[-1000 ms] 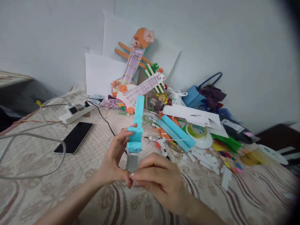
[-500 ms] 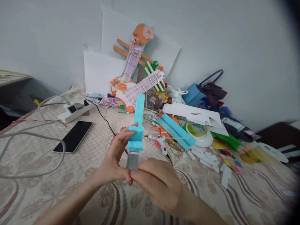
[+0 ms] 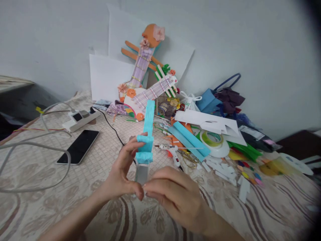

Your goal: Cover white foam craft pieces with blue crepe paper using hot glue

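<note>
Between my hands is a small craft box with a grey face [image 3: 142, 173], bands of bright blue crepe paper across it and a long blue strip [image 3: 149, 117] rising from its far end. My left hand [image 3: 122, 174] is closed around its left side, fingers on the blue paper and thumb at the near end. My right hand [image 3: 177, 197] is pinched at the near right corner, its fingertips close to my left thumb. Whatever lies between those right fingertips is too small to make out. Beyond them, a white glue gun [image 3: 173, 152] lies on the table.
A phone [image 3: 79, 147] and a power strip [image 3: 80, 122] with cables lie left. To the right are blue paper [image 3: 189, 139], a tape roll [image 3: 213, 138] and white scraps [image 3: 223, 171]. Decorated paper instruments [image 3: 142, 67] lean at the back wall.
My right fingertips have drawn slightly right and down from the box's near end, showing more of the grey face. My left hand keeps its hold.
</note>
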Tool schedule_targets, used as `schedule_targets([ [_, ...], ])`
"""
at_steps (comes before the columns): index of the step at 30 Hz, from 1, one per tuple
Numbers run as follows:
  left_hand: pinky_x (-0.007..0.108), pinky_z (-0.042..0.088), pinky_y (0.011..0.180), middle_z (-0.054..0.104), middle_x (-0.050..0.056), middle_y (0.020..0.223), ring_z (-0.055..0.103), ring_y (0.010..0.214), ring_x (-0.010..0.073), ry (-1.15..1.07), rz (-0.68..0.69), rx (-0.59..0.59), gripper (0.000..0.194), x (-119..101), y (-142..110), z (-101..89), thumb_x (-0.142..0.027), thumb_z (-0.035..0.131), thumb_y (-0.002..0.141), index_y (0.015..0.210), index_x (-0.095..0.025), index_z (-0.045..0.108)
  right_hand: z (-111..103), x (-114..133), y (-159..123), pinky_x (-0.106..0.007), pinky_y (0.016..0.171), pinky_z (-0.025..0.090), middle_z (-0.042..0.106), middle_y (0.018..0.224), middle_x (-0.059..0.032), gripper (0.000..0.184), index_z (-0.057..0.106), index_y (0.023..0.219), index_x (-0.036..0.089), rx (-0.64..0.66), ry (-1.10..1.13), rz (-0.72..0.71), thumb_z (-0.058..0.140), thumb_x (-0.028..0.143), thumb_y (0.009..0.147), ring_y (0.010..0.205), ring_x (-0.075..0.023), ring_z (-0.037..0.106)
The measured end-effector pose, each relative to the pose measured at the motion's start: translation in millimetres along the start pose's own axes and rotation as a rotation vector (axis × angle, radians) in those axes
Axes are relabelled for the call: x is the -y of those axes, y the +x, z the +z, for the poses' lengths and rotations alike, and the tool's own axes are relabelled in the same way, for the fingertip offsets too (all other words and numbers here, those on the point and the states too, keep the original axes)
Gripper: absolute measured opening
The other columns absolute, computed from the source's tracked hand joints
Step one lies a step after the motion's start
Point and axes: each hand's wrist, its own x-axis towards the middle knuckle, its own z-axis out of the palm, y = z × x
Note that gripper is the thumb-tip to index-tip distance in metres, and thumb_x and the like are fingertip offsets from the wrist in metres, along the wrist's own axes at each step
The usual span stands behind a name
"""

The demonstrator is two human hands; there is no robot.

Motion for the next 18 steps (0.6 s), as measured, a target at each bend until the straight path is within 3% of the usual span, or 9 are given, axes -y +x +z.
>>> schedule_targets([
  [5,0.048,0.031,0.116,0.034,0.011,0.153,0.026,0.146,0.0364,0.002,-0.002,0.017,0.088,-2,1,0.3,-0.057,0.085,0.058,0.134,-0.031,0.050,1,2,-4,-0.023,0.076,0.055,0.068,0.087,-0.0011,0.021,0.062,0.115,0.018,0.064,-0.125,-0.068,0.047,0.017,0.100,0.078,-0.0129,0.067],
  [11,0.045,0.033,0.114,0.037,0.011,0.150,0.031,0.144,0.0348,0.005,-0.013,-0.001,0.086,-2,1,0.1,-0.060,0.083,0.058,0.133,-0.031,0.052,-1,5,0,-0.029,0.069,0.054,0.067,0.077,-0.0027,0.017,0.063,0.105,0.011,0.126,-0.335,-0.195,0.047,0.014,0.100,0.070,-0.0145,0.064],
  [18,0.043,0.036,0.112,0.037,0.012,0.150,0.032,0.143,0.0344,0.021,-0.010,-0.011,0.085,-3,0,-1.7,-0.056,0.085,0.058,0.132,-0.030,0.052,10,0,-1,-0.027,0.066,0.052,0.066,0.077,-0.0031,0.013,0.063,0.095,0.014,0.012,-0.256,-0.149,0.050,0.013,0.097,0.069,-0.0138,0.062],
])
